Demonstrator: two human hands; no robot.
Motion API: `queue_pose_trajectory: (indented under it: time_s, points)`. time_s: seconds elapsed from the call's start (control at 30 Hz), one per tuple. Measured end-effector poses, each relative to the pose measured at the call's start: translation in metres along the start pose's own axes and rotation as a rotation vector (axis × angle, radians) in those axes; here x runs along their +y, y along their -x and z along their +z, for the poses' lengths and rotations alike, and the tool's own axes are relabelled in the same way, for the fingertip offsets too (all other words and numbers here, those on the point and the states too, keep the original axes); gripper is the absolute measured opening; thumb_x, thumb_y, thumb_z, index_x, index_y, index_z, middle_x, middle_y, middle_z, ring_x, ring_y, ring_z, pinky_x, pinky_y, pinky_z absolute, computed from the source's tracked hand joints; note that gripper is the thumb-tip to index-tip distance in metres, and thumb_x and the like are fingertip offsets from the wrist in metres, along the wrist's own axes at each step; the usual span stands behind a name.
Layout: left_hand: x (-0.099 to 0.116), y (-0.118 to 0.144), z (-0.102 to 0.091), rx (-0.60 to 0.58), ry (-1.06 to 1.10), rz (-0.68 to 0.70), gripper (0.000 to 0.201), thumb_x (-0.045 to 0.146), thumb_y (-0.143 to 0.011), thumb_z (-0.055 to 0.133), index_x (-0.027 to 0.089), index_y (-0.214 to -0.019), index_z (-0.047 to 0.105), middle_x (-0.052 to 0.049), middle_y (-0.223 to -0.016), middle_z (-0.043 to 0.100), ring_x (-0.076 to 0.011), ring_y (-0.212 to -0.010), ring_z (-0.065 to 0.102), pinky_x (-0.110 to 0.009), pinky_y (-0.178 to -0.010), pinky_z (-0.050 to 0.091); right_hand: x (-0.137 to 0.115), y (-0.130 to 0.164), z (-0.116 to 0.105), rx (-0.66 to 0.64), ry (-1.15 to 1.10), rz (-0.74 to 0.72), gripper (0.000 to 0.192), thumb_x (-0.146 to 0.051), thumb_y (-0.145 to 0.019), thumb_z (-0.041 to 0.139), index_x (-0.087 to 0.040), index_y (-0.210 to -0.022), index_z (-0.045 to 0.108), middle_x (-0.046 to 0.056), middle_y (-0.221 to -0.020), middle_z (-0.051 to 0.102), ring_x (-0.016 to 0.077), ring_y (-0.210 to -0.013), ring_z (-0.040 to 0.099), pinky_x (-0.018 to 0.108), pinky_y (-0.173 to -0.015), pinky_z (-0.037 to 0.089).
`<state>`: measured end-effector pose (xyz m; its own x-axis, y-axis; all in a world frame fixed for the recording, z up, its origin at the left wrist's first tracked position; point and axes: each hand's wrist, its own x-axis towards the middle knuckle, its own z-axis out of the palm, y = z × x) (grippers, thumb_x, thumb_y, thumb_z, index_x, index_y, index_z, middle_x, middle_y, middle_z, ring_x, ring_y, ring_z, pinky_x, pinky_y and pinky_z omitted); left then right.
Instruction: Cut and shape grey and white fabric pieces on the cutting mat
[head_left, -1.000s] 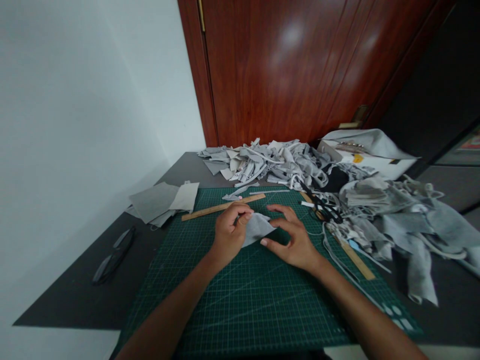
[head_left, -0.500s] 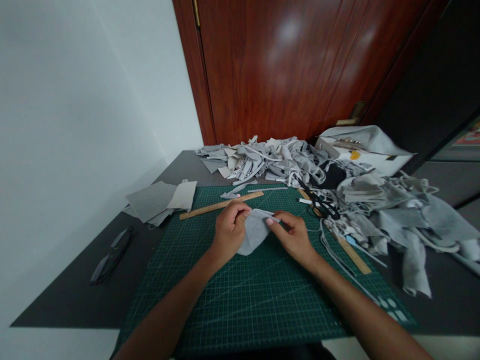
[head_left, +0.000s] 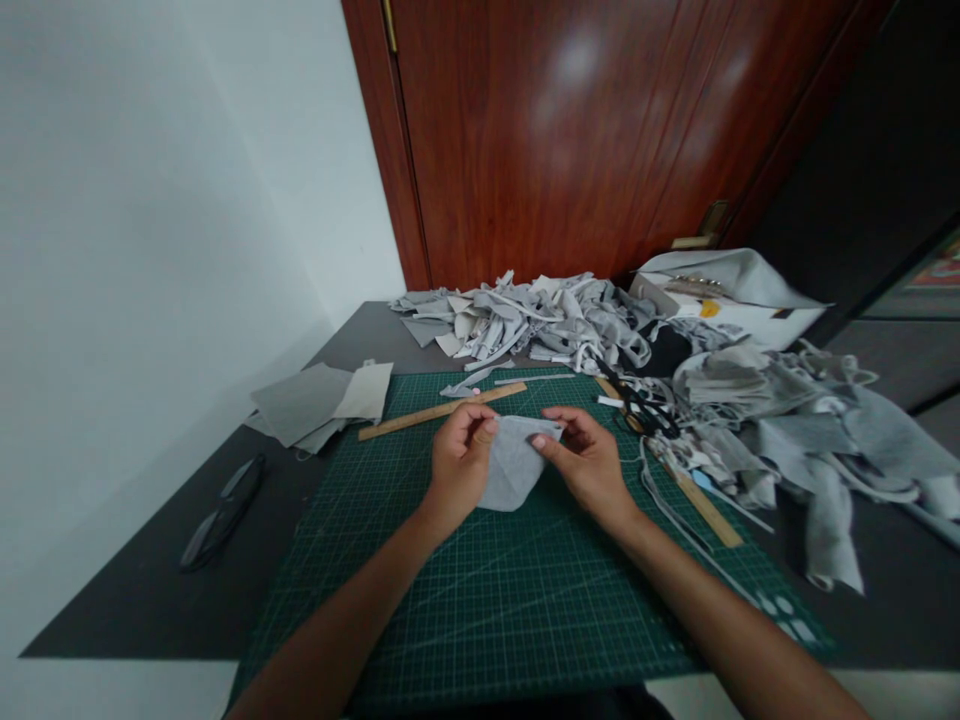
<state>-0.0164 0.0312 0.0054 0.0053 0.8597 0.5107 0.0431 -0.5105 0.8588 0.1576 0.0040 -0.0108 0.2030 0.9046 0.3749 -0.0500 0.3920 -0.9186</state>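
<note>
Hard to make out under the heap of grey scraps (head_left: 555,320) at the far edge: dark scissors (head_left: 645,412), half buried, and a second ruler (head_left: 697,505) part covered by strips. Held just above the green cutting mat (head_left: 487,610), between both hands: a small grey felt piece (head_left: 514,465), flat-topped, rounded below, pinched at its upper corners by left hand (head_left: 459,467) and right hand (head_left: 589,465). Just beyond, a wooden ruler (head_left: 442,410).

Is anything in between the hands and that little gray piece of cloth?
No. Both hands already pinch the gray cloth piece at its top edge: the left hand on its left side, the right hand on its right. It hangs over the green cutting mat.
</note>
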Motion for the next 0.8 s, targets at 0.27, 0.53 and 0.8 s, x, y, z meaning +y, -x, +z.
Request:
queue_pose_trajectory:
  time_s: [0.27,0.53,0.8]
  points:
    - [0.001,0.001,0.001,-0.007,0.041,-0.024,0.016,0.037,-0.090,0.065,0.021,-0.087,0.064,-0.001,-0.080,0.067,-0.0158,-0.071,0.061,-0.026,-0.066,0.048,0.003,0.003,0.005,0.028,-0.147,0.086,0.041,-0.059,-0.074,0.086,-0.024,-0.078,0.065,-0.002,-0.067,0.064,0.0169,-0.061,0.056,0.030,-0.060,0.049]
    - [0.003,0.006,0.009,-0.033,0.098,-0.094,0.015,0.035,-0.090,0.062,0.021,-0.086,0.060,0.001,-0.075,0.061,-0.0141,-0.067,0.055,-0.025,-0.062,0.046,0.000,0.012,0.006,0.119,0.177,-0.112,0.034,-0.053,-0.098,0.062,-0.025,-0.079,0.058,-0.003,-0.070,0.056,0.0179,-0.066,0.051,0.030,-0.060,0.043]
    - [-0.001,0.005,0.009,-0.012,0.029,-0.112,0.014,0.034,-0.088,0.061,0.020,-0.083,0.060,0.002,-0.070,0.058,-0.0136,-0.062,0.052,-0.025,-0.059,0.042,0.013,0.012,0.004,0.044,0.387,-0.143,0.026,-0.044,-0.104,0.055,-0.025,-0.088,0.061,-0.003,-0.069,0.060,0.0185,-0.062,0.056,0.031,-0.057,0.042]
